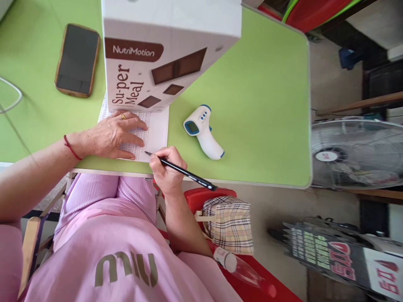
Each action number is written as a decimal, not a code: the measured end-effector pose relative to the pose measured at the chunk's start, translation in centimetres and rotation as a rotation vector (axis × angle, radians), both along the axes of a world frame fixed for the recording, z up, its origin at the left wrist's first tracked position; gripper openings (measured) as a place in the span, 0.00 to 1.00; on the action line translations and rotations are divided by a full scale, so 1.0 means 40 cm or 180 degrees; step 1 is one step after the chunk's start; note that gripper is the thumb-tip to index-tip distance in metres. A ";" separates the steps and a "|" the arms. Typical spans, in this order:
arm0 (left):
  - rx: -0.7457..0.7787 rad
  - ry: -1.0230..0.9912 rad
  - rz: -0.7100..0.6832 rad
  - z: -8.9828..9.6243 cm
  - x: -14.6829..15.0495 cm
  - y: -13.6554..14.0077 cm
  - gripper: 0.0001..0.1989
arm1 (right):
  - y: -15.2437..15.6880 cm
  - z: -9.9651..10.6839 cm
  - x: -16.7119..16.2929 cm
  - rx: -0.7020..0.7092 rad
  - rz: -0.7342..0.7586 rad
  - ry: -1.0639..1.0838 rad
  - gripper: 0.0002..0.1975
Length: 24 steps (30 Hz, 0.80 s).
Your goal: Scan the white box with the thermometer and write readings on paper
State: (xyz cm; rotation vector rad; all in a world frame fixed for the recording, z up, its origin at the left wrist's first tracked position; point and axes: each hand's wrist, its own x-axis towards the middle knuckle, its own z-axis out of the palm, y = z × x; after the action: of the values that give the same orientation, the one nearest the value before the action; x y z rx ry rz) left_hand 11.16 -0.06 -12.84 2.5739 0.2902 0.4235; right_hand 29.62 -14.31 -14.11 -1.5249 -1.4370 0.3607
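Note:
My left hand (116, 135) lies flat on a sheet of paper (159, 130) covered in small handwriting, its fingers spread toward the right. A gold ring and a red cord bracelet show on that arm. In my right hand (168, 167) is a black pen (189, 174), pinched near its tip, which points at the lower part of the written lines. I cannot tell whether the tip touches the paper. The far part of the sheet is hidden by a white and brown NutriMotion box (138, 79) that stands just beyond my left fingers.
A white and blue handheld thermometer (203, 132) lies right of the paper. A phone (77, 60) rests at the left, near a white cable (14, 93). Beyond the green table's (261, 105) right edge stands a fan (355, 155). Below are a checked bag (229, 222) and a bottle (241, 268) on a red seat.

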 end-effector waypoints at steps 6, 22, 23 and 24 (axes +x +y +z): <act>-0.0013 0.0166 0.0050 0.007 0.000 -0.002 0.16 | 0.001 -0.001 0.000 -0.0010 -0.0028 -0.0053 0.08; 0.0199 -0.0063 -0.0054 -0.005 -0.002 0.002 0.17 | 0.000 0.000 -0.004 -0.0006 0.0090 -0.0014 0.08; 0.0214 -0.0053 -0.0058 -0.004 -0.002 0.002 0.17 | 0.000 0.000 -0.005 0.0035 0.0101 -0.0016 0.08; 0.0214 -0.0032 -0.0055 -0.004 -0.002 0.002 0.17 | 0.000 0.001 -0.006 0.0072 0.0110 -0.0014 0.08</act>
State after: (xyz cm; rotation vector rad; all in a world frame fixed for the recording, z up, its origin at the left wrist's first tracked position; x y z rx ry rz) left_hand 11.08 0.01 -13.00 2.6371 0.2539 0.4469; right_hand 29.38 -14.30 -14.08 -1.4851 -1.4677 0.3609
